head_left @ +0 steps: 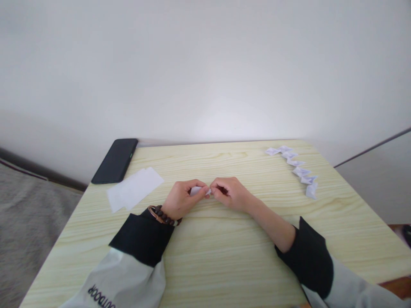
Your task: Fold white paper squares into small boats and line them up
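Observation:
A small folded piece of white paper [195,190] is pinched between my two hands, above the middle of the table. My left hand [184,197] is closed on its left part, thumb and fingers pressed together, and covers some of it. At the paper's right end, the fingertips of my right hand [231,193] are closed in a pinch. The exact shape of the folds is hidden by my fingers. To the left of my left hand lie flat white paper sheets [135,188], partly overlapping.
Several small folded paper boats [302,171] lie in a curved row at the right of the wooden table [221,256]. A black phone-like device [115,161] rests at the back left corner. Behind the table stands a white wall [205,72].

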`<control>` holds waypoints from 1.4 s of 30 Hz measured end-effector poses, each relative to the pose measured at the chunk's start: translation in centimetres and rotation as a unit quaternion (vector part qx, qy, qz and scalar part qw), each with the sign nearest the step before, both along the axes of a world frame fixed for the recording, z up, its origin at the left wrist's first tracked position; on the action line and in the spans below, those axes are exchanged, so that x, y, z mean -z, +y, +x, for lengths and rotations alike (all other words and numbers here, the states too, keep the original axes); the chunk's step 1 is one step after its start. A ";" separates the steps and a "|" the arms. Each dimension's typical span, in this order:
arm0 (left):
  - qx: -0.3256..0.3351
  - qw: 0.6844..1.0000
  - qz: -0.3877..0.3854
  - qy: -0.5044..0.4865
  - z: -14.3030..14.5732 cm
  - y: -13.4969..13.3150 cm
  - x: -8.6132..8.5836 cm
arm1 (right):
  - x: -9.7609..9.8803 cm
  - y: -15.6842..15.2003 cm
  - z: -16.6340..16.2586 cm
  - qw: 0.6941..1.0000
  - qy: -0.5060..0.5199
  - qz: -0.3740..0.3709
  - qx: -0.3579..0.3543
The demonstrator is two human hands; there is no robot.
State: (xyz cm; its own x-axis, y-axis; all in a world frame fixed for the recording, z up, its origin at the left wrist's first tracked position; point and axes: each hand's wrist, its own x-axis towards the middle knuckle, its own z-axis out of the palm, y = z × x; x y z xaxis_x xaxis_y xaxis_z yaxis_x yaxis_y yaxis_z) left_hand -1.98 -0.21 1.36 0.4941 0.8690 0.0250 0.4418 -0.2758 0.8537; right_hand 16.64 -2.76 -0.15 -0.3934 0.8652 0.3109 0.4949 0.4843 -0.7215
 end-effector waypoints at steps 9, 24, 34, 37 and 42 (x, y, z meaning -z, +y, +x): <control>-0.093 0.980 -0.037 -0.171 0.1 0.7 0.8 | 0.1 0.2 0.1 0.986 0.058 0.038 0.148; -0.118 0.978 0.044 -0.165 0.2 0.1 0.9 | 0.6 0.2 -0.1 0.992 0.086 0.009 0.093; -0.127 0.979 0.075 -0.141 0.2 0.0 0.7 | 0.9 0.2 0.0 0.993 0.080 0.030 0.078; -0.123 0.981 0.083 -0.127 0.2 0.0 0.7 | 0.8 0.2 0.0 0.993 0.081 0.033 0.078; -0.121 0.983 0.101 -0.090 0.1 0.0 0.6 | 0.5 0.2 -0.1 0.991 0.075 0.068 0.084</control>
